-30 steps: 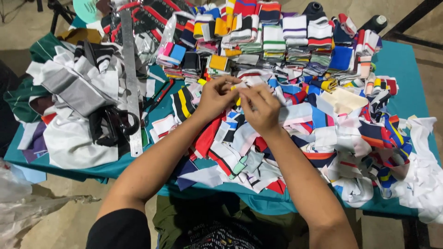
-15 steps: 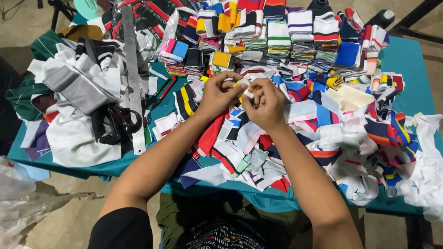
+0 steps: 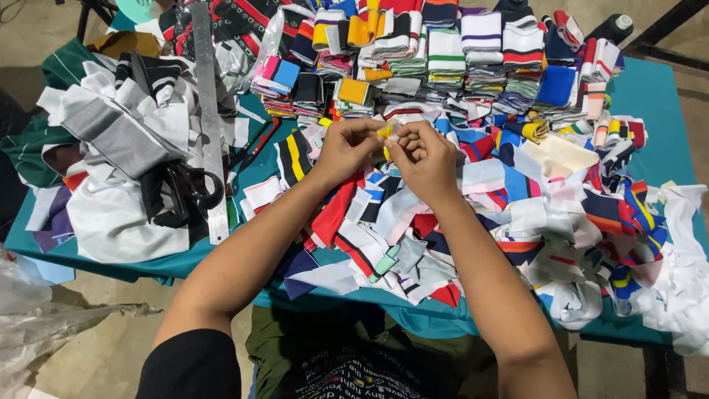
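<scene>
My left hand (image 3: 346, 152) and my right hand (image 3: 426, 162) meet above a heap of striped knit fabric strips (image 3: 473, 222) on a teal table (image 3: 650, 96). Both pinch one small yellow and white strip (image 3: 385, 134) between their fingertips. The strip is mostly hidden by the fingers. Loose strips in red, white, blue and black lie directly under the hands.
Folded stacks of coloured strips (image 3: 458, 59) line the far side. Black scissors (image 3: 185, 191) and a long metal ruler (image 3: 208, 118) lie on grey and white cloth (image 3: 111, 148) at the left. A black thread spool (image 3: 613, 28) stands at the far right. A plastic bag (image 3: 29, 318) sits on the floor.
Both hands stay together over the heap, working the small strip between the fingertips; the fingers shifted slightly. The camera view drifted a little.
</scene>
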